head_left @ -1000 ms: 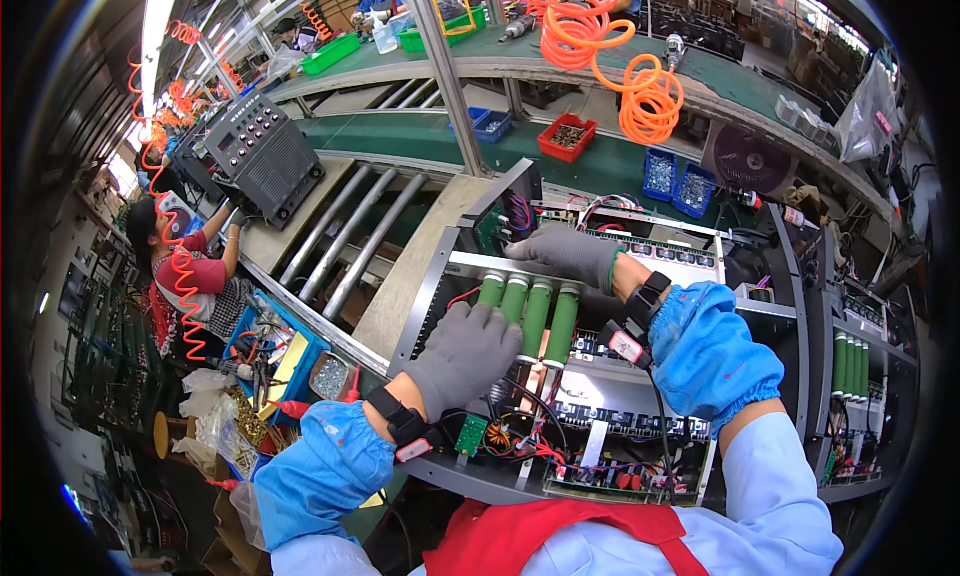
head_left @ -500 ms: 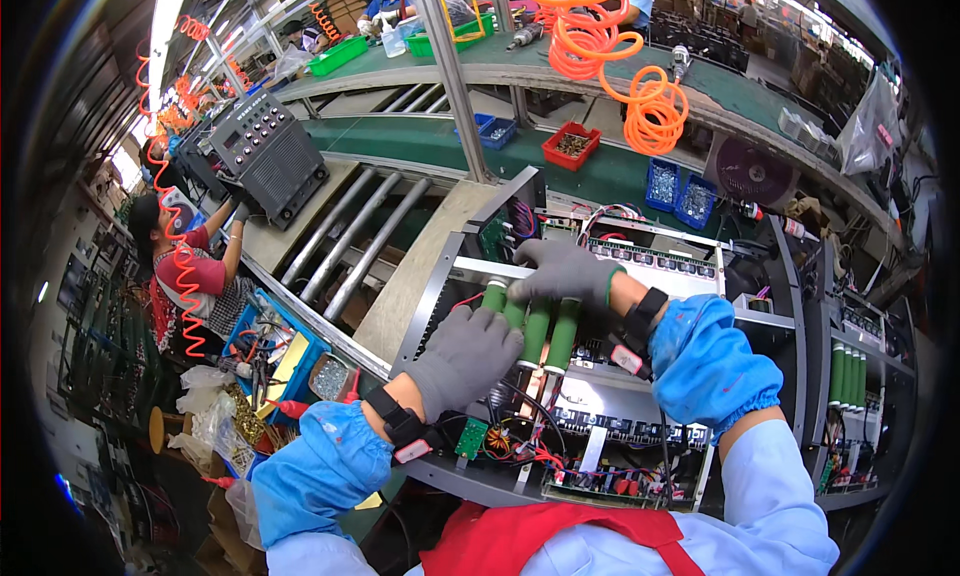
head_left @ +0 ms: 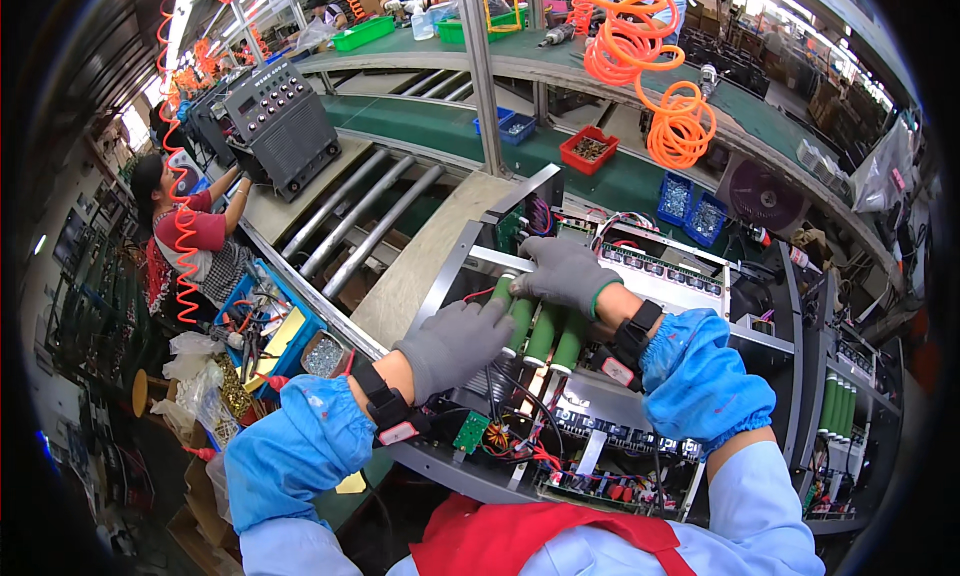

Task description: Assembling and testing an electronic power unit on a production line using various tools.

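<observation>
Both my hands wear grey gloves and work inside an open, dark metal machine housing (head_left: 440,294). Several green cylinders (head_left: 541,336) lie side by side in it, slanting. My left hand (head_left: 458,348) is beside the leftmost cylinder, its fingers bent and close together at that cylinder's side; the fingertips are partly hidden. Over the upper ends of the cylinders, near a metal crossbar (head_left: 492,260), my right hand (head_left: 565,276) has its fingers curled down. What its fingertips hold cannot be made out. A thin red wire (head_left: 480,294) runs between the hands.
Circuit boards and wires (head_left: 545,456) fill the housing's near side. More housings (head_left: 835,406) stand at right. Left are rollers (head_left: 345,221), a blue tool bin (head_left: 290,341) and a person handling a finished machine (head_left: 280,126). Orange coiled hoses (head_left: 680,126) hang above red and blue parts bins (head_left: 590,150).
The whole view has shifted slightly. My left hand has drawn back a little from the cylinders, so more of the leftmost one shows. My right hand stays over their upper ends.
</observation>
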Motion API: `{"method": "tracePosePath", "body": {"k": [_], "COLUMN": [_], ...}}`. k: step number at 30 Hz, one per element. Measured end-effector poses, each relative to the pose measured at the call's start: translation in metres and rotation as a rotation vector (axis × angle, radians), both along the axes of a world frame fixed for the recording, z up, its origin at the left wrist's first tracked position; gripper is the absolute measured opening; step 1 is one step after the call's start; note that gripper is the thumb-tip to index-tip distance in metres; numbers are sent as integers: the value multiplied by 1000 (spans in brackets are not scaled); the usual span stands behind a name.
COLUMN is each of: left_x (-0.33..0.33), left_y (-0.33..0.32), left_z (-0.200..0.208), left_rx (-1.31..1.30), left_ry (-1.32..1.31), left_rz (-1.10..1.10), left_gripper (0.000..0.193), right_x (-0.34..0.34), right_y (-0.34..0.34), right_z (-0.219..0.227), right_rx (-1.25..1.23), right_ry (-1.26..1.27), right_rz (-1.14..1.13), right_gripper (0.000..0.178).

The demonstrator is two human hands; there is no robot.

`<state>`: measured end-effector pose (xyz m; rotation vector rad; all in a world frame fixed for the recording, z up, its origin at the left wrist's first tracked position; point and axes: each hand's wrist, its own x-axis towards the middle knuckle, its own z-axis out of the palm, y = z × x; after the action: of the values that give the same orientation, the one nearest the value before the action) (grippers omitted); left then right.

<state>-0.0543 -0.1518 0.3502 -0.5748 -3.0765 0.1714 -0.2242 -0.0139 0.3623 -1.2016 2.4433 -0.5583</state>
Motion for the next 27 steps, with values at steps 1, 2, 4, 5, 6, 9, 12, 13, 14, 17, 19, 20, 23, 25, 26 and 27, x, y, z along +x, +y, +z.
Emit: {"method": "tracePosePath", "body": {"k": [1,2,4,5,6,9,12,13,14,17,19,20,23,25,26,27], "left_x": [0,-1,-2,-1,-2,-5,-5,-5,-5,-1,0,0,-1,0,0,0], "left_y": [-2,-2,-2,-2,-3,-3,-4,-7,-9,-11,-12,-12,-11,-11,-11,-10], "left_z": [0,0,3,3,2,1,2,0,-3,-9,-8,-7,-5,-5,-4,-2], "left_rx": [0,2,8,13,14,-40,-76,-66,-57,-16,-14,-10,-24,-15,-5,-4], "left_ry": [7,17,14,6,6,28,1,17,33,105,86,68,55,49,43,39], "left_rz": [-17,-38,-56,-69,-66,-106,-100,-107,-115,-122,-115,-114,-108,-112,-117,-119], "left_gripper": [36,35,35,35,35,31,27,26,24,24,24,24,24,24,23,23], "right_x": [1,2,3,5,6,-2,-6,-5,-4,-1,-3,-6,-10,-14,-14,-14], "right_y": [-2,-3,-3,-3,-3,-5,-7,-8,-8,-9,-8,-7,-7,-8,-8,-8], "right_z": [-1,-1,-1,-1,-1,-6,-10,-9,-7,-4,-5,-6,3,-1,-2,-3], "right_rx": [1,18,36,18,1,10,2,2,-1,-9,-15,-51,-82,-125,-125,-154], "right_ry": [0,26,53,25,-4,-42,-77,-79,-88,-97,-96,-190,-402,-481,-484,-544], "right_rz": [2,-1,-5,-8,-11,-32,-25,-24,-31,-30,-21,9,-29,-67,-68,-91], "right_gripper": [46,46,46,47,48,50,51,51,50,48,47,50,51,45,45,43]}}
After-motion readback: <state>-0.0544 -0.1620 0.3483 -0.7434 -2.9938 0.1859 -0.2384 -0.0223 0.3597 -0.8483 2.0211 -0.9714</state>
